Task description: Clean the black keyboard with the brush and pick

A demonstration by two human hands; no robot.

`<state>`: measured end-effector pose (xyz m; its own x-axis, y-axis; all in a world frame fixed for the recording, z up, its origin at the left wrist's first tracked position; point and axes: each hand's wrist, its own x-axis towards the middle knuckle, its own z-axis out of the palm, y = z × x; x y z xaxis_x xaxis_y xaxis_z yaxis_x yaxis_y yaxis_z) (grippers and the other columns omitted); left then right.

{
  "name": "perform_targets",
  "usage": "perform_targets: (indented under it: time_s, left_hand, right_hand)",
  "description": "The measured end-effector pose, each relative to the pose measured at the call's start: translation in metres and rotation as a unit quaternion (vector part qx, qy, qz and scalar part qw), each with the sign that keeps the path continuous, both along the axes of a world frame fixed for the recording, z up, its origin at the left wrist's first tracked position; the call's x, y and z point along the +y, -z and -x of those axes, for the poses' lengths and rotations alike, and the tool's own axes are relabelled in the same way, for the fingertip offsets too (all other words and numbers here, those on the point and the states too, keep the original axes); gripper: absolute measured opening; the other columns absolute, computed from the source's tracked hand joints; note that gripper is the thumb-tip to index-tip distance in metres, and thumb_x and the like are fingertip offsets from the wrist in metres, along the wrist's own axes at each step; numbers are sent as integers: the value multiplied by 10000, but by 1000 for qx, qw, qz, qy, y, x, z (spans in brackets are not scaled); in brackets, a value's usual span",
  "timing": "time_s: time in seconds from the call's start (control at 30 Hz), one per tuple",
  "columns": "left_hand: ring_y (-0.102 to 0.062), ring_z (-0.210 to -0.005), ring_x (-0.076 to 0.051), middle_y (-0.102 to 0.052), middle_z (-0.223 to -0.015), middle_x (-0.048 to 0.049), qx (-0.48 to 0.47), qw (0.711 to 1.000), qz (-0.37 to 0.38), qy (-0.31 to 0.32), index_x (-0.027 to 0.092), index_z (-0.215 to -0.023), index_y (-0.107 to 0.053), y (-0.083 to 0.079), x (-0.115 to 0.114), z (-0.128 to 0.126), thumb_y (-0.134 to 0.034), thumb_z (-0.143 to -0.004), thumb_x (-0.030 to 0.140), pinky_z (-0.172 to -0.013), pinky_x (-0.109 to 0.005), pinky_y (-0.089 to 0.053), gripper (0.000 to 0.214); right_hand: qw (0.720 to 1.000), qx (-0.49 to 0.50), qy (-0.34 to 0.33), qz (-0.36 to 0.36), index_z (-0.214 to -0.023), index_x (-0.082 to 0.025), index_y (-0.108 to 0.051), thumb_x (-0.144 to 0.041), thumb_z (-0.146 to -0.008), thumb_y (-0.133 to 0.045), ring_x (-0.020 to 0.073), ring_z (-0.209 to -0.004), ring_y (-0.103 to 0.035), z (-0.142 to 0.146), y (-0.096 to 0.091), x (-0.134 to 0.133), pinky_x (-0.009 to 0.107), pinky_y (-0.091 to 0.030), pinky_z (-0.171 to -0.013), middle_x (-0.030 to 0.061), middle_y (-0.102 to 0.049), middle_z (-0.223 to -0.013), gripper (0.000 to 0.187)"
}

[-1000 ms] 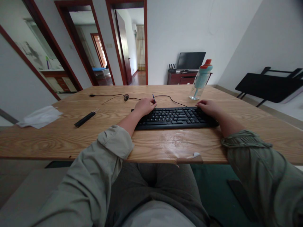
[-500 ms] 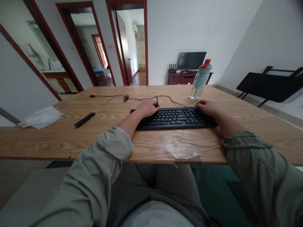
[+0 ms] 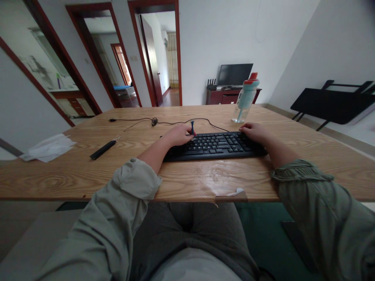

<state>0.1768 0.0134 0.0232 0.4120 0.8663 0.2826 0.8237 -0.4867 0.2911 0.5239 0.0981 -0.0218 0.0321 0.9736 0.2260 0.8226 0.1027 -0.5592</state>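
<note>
A black keyboard [image 3: 215, 147] lies on the wooden table in front of me. My left hand [image 3: 179, 135] is over its left end, the fingers pinched around a thin dark blue stick-like tool [image 3: 192, 127]. The tool stands nearly upright with a small splayed top; its lower end is hidden by my fingers. At the far right corner of the keyboard, my right hand [image 3: 254, 132] is closed on the edge, thumb and fingertips together. The keyboard's black cable [image 3: 205, 118] runs from the back edge leftward to a knotted bundle.
On the left of the table [image 3: 123, 181] are a black handle-like tool [image 3: 103, 150] with thin metal prongs and some white tissue [image 3: 49, 147]. A water bottle [image 3: 245, 99] with a red lid stands behind my right hand. Torn tape [image 3: 231, 197] marks the front edge.
The blue tool in my left hand has tilted or turned, so its splayed top now shows. My right hand keeps its place on the keyboard. The view has shifted slightly.
</note>
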Motion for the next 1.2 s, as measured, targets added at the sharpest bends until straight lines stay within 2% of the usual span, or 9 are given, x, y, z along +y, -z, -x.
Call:
perform_targets:
  time_s: [0.23,0.47,0.77,0.93,1.07,1.2]
  left_hand:
    - [-683,-832,-169,-770,-931,-41,20,1000,16,-1,187,-1003,-765,-3,-3,3,-649,-871,364,-788,-273,-498,250]
    - [-680,-924,-176,-771,-1016,-34,58,998,6,-3,213,-1020,-773,-8,-8,3,-650,-871,368,-823,-255,-483,248]
    - [-649,-796,-156,-763,-897,-28,101,995,8,-4,204,-948,-780,-12,-17,-2,-619,-856,457,-671,-245,-423,314]
    - [-624,-742,-153,-748,-847,-35,96,995,1,-2,187,-915,-773,-13,-23,-8,-624,-855,434,-625,-252,-386,294]
    - [-609,-726,-148,-736,-820,-27,102,995,11,18,191,-894,-770,-13,-24,-9,-619,-873,432,-629,-250,-381,285]
    - [-629,-788,-149,-749,-891,-26,107,994,7,30,203,-907,-770,-13,-23,-7,-610,-883,428,-681,-237,-408,277]
  right_hand:
    - [1000,2,0,0,-886,-179,-708,-305,-869,-581,247,-877,-657,-1,1,1,356,-510,-837,97,-727,-923,179]
    - [1000,15,-4,1,-879,-184,-705,-301,-867,-584,242,-875,-657,-2,2,2,351,-510,-833,87,-728,-909,168]
    - [1000,2,-4,-1,-918,-164,-721,-294,-885,-579,241,-894,-661,-2,2,3,343,-504,-845,98,-731,-941,196]
    - [1000,4,1,-1,-910,-169,-724,-294,-878,-585,236,-875,-664,-1,1,2,336,-511,-831,90,-736,-928,190]
    - [1000,5,4,5,-914,-169,-720,-300,-876,-586,236,-858,-659,0,-1,0,341,-509,-811,92,-731,-916,191]
    - [1000,8,-1,2,-920,-165,-718,-294,-878,-581,236,-868,-655,-1,0,0,340,-501,-815,95,-726,-920,192]
